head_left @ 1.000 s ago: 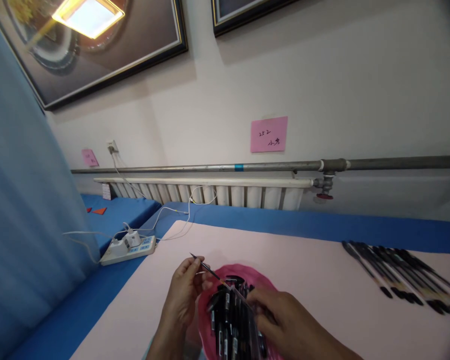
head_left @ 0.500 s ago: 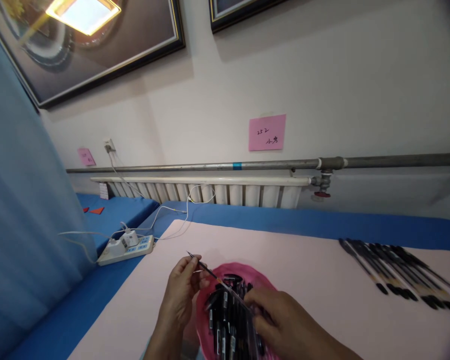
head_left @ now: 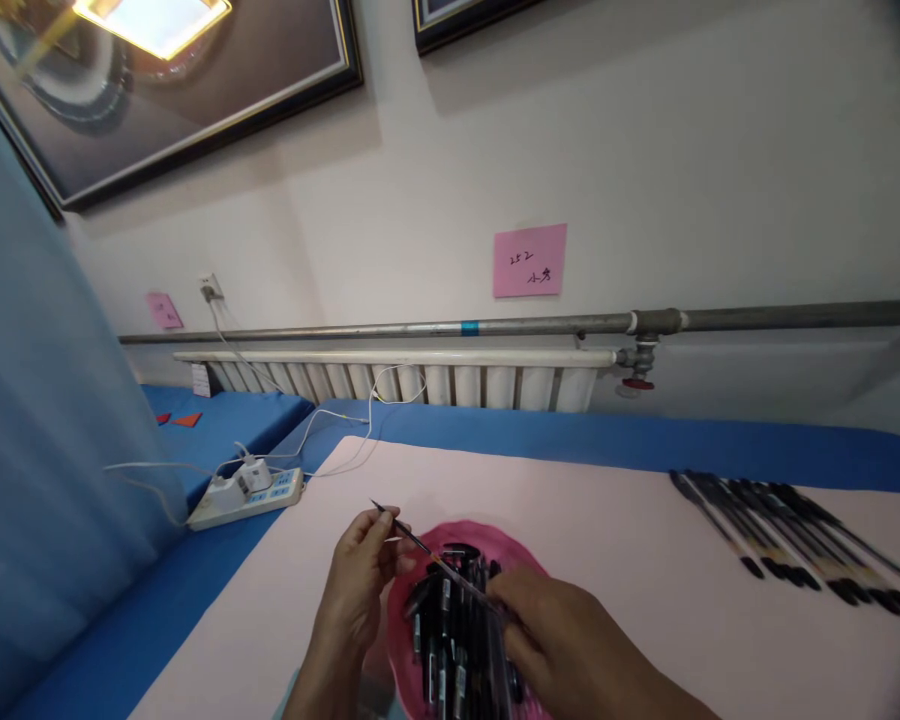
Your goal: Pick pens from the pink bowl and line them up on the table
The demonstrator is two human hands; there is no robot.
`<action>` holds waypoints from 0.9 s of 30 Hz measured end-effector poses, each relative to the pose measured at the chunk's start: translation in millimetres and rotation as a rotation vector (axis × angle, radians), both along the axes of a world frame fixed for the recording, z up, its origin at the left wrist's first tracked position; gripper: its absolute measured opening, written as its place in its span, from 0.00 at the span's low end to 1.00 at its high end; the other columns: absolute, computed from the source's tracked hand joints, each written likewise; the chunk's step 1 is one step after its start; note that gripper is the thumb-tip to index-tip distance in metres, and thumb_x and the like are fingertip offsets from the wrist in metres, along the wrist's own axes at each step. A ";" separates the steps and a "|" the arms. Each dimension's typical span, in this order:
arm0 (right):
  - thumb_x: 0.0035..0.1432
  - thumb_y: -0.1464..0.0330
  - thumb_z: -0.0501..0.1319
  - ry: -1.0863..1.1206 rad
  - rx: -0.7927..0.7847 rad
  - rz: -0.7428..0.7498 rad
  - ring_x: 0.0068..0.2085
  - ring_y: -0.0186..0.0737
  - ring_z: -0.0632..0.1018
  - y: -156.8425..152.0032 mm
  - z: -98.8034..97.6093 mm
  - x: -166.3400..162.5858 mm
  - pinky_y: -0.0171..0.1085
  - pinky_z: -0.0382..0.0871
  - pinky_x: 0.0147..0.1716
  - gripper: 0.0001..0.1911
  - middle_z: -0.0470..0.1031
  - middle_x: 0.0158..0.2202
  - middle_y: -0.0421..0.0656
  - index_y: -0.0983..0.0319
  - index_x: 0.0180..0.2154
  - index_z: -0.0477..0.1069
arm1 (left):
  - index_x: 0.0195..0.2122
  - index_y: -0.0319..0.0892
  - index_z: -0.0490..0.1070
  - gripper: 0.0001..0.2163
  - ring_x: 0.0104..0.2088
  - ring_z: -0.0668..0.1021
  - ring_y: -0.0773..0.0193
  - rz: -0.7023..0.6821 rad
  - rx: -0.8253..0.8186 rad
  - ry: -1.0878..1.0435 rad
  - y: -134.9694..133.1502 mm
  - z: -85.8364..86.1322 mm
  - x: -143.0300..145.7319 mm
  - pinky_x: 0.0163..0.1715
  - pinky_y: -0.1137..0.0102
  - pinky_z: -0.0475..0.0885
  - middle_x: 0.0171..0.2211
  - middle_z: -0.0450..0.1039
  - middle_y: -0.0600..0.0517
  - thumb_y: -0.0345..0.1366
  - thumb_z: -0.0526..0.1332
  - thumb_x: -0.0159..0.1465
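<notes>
A thin pen (head_left: 426, 549), with a dark pointed end, an orange band and a clear section, slants between my two hands. My left hand (head_left: 366, 568) pinches the pen near its pointed end. My right hand (head_left: 551, 625) is closed on the pen's clear end, lower and to the right; its fingertips are partly hidden. Below the pen is a pink scalloped basket (head_left: 521, 548) full of black pen-like pieces (head_left: 446, 630), several with white labels. My right hand covers part of the basket.
A row of long black pen-like sticks (head_left: 780, 540) lies at right on the pink sheet (head_left: 607, 570), over a blue-covered table (head_left: 570, 430). A power strip (head_left: 247, 508) with plugs and white cables sits at left. A radiator (head_left: 465, 385) lines the wall; a blue curtain (head_left: 52, 450) hangs left.
The view has shifted slightly, so the surroundings sit a little further left and up. Both hands keep their hold on the pen, with almost no movement.
</notes>
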State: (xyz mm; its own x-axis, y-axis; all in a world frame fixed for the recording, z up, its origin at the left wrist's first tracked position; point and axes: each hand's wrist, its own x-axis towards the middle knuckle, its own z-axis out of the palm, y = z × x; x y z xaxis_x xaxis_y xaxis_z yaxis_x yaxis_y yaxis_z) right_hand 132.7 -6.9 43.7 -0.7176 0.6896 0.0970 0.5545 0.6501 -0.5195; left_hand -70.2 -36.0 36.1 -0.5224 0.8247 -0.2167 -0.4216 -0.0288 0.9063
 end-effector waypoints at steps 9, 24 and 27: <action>0.50 0.76 0.51 0.001 -0.034 -0.034 0.29 0.36 0.72 -0.8 4.7 -0.5 0.33 0.58 0.27 0.09 0.73 0.30 0.39 0.60 0.29 0.67 | 0.34 0.38 0.70 0.14 0.21 0.76 0.69 0.001 -0.013 0.012 -0.3 1.4 0.8 0.21 0.75 0.72 0.25 0.72 0.54 0.38 0.68 0.49; 0.52 0.76 0.51 0.014 -0.006 0.013 0.31 0.37 0.72 -1.5 8.0 -0.5 0.33 0.60 0.27 0.09 0.73 0.31 0.40 0.59 0.29 0.67 | 0.34 0.37 0.69 0.12 0.21 0.76 0.69 0.016 0.003 0.030 -0.7 1.7 1.8 0.21 0.75 0.72 0.25 0.73 0.52 0.37 0.66 0.51; 0.53 0.75 0.51 -0.039 0.059 0.015 0.31 0.38 0.73 -1.0 5.1 0.5 0.35 0.60 0.28 0.09 0.73 0.33 0.42 0.59 0.32 0.68 | 0.34 0.37 0.69 0.12 0.21 0.76 0.69 0.028 0.011 0.039 -0.8 1.3 1.9 0.21 0.75 0.72 0.25 0.73 0.52 0.37 0.66 0.52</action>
State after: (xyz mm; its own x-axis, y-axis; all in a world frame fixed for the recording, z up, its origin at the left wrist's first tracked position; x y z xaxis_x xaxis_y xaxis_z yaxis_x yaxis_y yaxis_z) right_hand 133.2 -8.0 48.7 -0.7322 0.6723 0.1090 0.5632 0.6876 -0.4583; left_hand -68.3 -36.8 37.4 -0.5533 0.8118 -0.1868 -0.3849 -0.0503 0.9216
